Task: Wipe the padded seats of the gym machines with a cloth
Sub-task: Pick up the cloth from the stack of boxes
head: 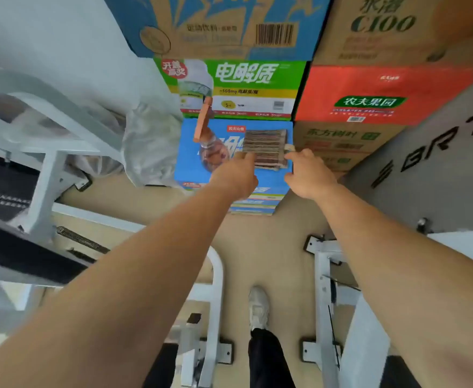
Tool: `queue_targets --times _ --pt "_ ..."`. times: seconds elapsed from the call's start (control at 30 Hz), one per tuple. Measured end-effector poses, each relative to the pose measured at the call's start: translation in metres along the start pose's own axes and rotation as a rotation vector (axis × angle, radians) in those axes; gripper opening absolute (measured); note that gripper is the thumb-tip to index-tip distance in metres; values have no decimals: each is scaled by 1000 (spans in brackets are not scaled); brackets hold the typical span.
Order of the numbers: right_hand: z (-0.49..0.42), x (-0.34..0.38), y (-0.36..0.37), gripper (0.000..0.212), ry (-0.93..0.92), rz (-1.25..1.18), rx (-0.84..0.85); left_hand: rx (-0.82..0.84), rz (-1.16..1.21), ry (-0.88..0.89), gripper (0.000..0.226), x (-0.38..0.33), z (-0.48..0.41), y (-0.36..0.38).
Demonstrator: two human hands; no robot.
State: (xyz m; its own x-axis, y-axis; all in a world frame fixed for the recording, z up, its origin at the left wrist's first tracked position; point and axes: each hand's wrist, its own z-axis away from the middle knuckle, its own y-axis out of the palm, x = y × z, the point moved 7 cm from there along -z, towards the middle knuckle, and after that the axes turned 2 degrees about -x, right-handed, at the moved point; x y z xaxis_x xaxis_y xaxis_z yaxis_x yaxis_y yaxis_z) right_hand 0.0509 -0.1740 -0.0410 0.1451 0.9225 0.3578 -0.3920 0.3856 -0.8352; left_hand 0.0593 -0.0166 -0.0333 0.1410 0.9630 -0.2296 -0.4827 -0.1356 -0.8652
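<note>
Head view looks down past two bare outstretched arms at a stack of drink cartons (pixel 257 79) that fills the top of the picture: blue and brown ones uppermost, green and red in the middle, a blue carton (pixel 271 177) and a brown one lowest, standing on the beige floor (pixel 271 242). A grey wall (pixel 440 152) with dark letters runs down the right side. White machine frames stand on either side of the person, a big one on the left (pixel 47 169) and an upright one on the right (pixel 322 275), bolted to the floor by black-edged feet. A crumpled clear plastic bag (pixel 148 147) hangs between the left frame and the cartons.

Held up in front of the lowest blue carton is the cloth (pixel 264 148), brown with pale stripes, spread flat between the two hands and clear of the floor. The left hand (pixel 236 177) reaches to its lower left edge, fingers (pixel 243 158) curled in and pinching it there. The right hand (pixel 308 175) pinches the right edge, with a small pale corner of cloth poking out just above its fingers (pixel 292 156). The picture is soft, so single fingertips cannot be made out. Below, a pale shoe (pixel 258 306) rests on the floor.
</note>
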Motion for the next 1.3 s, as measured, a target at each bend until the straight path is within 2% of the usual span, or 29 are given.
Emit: queue_targets --times 0.23,0.37,0.47,0.57,0.7,0.8,0.87,0.97,1.03,1.13,1.3 --pt "-73 -18 54 45 -24 -49 -69 -106 -73 -76 54 8 -75 47" --pt "-86 -22 61 25 -38 -47 -207 -194 -137 -50 48 14 -90 58" --pt "-80 -24 58 11 -19 -133 -258 -242 -2 -18 29 19 -85 54" --pt "-57 -21 43 6 -7 -272 -341 -257 193 -29 26 19 -59 39" --pt "-4 9 10 13 26 -475 -393 -306 437 -93 22 21 0 11" --pt "45 46 -23 3 -4 -630 -456 -167 638 -94 28 15 51 -1" --pt "80 78 -48 7 -77 -703 -496 -58 851 -69 40 11 94 -11" --pt "135 134 -74 9 -189 -756 -476 -19 1011 -50 42 23 158 -26" --pt "178 178 -83 4 -255 -722 -429 -74 1004 -15 45 42 205 -38" --pt "255 256 -85 7 -368 -664 -383 -149 872 -5 43 88 295 -59" --pt "366 383 -58 11 -524 -610 -294 -274 681 -55 22 201 453 -89"
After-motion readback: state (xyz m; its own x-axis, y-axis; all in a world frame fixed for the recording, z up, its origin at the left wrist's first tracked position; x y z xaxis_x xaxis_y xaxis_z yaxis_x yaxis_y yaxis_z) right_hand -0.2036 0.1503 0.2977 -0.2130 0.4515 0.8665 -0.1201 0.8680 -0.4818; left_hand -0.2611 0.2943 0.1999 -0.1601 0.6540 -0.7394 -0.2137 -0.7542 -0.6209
